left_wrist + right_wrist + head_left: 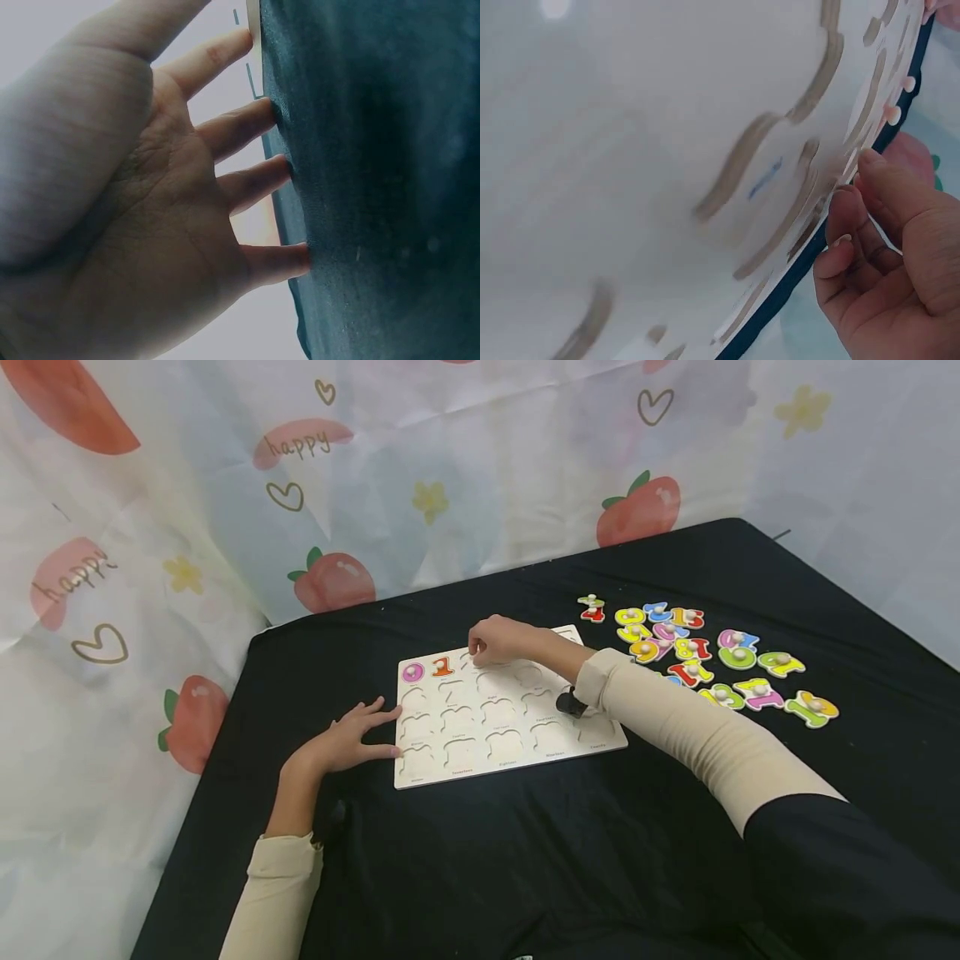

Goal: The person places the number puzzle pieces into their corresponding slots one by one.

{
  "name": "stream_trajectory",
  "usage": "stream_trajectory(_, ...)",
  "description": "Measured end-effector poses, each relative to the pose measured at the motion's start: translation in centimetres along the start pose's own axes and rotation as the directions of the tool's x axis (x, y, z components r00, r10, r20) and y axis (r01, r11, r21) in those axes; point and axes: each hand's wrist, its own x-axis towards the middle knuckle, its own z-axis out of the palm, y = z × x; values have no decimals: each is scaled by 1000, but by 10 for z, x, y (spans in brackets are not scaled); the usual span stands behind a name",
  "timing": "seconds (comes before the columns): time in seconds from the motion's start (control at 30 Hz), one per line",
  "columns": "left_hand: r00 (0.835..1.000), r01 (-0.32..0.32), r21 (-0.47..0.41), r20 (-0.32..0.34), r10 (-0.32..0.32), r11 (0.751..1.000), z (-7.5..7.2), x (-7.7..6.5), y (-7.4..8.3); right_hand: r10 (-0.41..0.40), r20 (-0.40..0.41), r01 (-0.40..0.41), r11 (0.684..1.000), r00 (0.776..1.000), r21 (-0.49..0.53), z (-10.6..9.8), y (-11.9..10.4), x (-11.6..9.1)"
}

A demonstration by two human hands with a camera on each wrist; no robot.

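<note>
A white wooden number puzzle board (480, 764) with recessed number slots lies on the black cloth. A purple 0 piece (412, 672) and an orange-red 1 piece (442, 667) sit in its top row, their pale knobs upward. My right hand (498, 639) is over the top row just right of the 1, fingers curled down. In the right wrist view, thumb and fingertips (846, 206) come together close to the board; I cannot tell whether they pinch a piece. My left hand (341, 739) has its fingers spread, with thumb and index fingertip at the board's left edge.
Several colourful knobbed number pieces (690, 649) lie in a loose cluster right of the board, partly behind my right forearm. A small green and red pair of pieces (592, 608) lies near the board's back right corner. A printed fabric backdrop (487, 468) borders the table.
</note>
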Motion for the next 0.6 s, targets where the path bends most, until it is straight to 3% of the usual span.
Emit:
stream_trajectory(0.33, 1000, 13, -25, -3, -13, 1000, 0, -2, 0, 42, -52, -44, 998, 998, -41, -27, 40, -46)
stream_trajectory(0.43, 1000, -6, -31, -9, 5, 999, 0, -2, 0, 71, -51, -75, 994, 996, -84, -33, 55, -63)
stream_trajectory(0.6, 1000, -30, -37, -4, 30, 999, 0, -2, 0, 56, -40, -60, 992, 998, -111, -44, 81, -92)
